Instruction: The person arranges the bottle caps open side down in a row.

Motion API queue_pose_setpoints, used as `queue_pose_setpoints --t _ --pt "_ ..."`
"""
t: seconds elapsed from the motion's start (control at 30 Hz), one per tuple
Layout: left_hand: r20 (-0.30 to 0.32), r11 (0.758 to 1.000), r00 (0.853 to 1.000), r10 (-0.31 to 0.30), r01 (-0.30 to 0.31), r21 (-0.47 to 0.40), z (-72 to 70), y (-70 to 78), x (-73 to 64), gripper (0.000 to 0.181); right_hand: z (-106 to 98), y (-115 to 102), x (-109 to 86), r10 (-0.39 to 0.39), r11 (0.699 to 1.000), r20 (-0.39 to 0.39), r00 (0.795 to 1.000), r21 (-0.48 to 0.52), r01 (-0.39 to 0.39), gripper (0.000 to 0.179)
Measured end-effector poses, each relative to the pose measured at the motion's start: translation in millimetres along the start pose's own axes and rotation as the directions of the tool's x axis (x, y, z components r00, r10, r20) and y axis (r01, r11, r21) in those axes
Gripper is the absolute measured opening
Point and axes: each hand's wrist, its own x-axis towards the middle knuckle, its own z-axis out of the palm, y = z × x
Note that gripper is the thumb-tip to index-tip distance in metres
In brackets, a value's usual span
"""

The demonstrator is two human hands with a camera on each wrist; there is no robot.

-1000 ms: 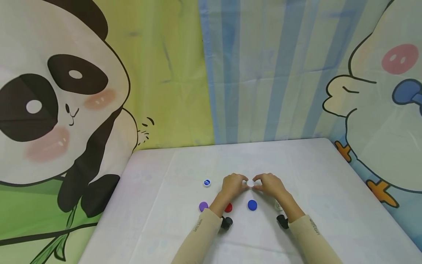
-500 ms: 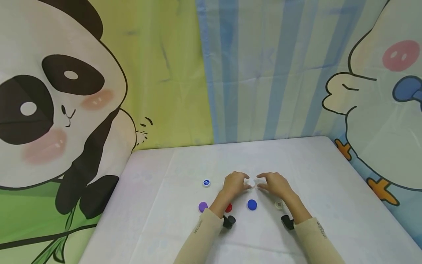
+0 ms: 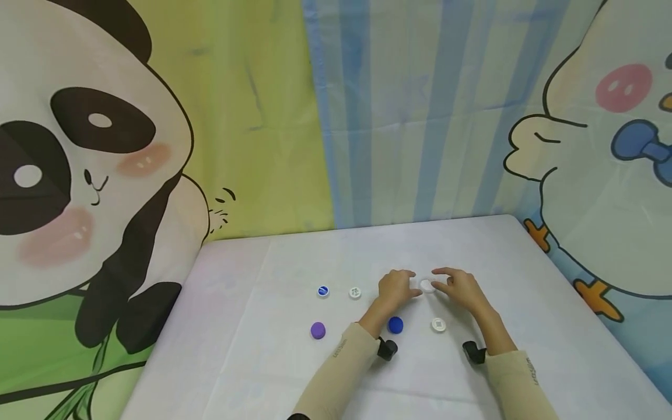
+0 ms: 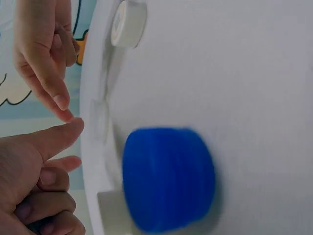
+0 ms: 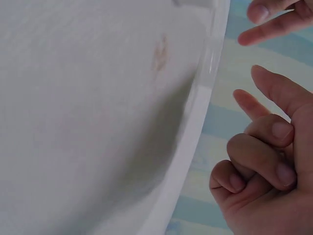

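A clear, whitish round lid-like piece (image 3: 426, 285) lies on the white table between my hands in the head view. To its left is my left hand (image 3: 397, 288), thumb and index finger extended towards it, the other fingers folded in the left wrist view. From the right my right hand (image 3: 462, 287) faces it the same way, its thumb tip at the piece's edge; whether it touches cannot be told. Nothing shows gripped in either hand. Nearer me are a blue cap (image 3: 395, 325) and a white cap (image 3: 438, 325). My left arm hides the spot where a red cap lay.
Further left on the table (image 3: 252, 350) sit a blue-and-white cap (image 3: 322, 291), a white patterned cap (image 3: 354, 293) and a purple cap (image 3: 317, 330). A striped curtain (image 3: 399, 116) hangs behind the table's far edge. Both wrists wear small black cameras.
Both hands and the clear piece have shifted right, and the right hand has drawn slightly apart from the left. The white patterned cap has come into view; the red cap is now hidden.
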Motion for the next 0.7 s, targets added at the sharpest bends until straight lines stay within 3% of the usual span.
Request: queue_pose_setpoints --t 0.17,0.3,0.7 --pt "0.002 0.997 1.0 -0.025 0.025 0.072 10.8 11.5 4.7 0.035 0.1 11.9 -0.9 0.028 1.0 0.072 0.997 0.006 -0.029 0.045" --pt "-0.013 0.992 1.0 -0.02 0.022 0.126 15.7 16.5 5.7 0.026 2.2 15.8 -0.4 0.028 0.999 0.081 0.996 0.022 -0.03 0.045" --pt "-0.059 0.993 0.998 -0.007 0.014 0.115 21.9 16.9 10.6 0.024 10.7 24.2 4.2 0.006 0.998 0.047 0.999 0.07 -0.009 0.041"
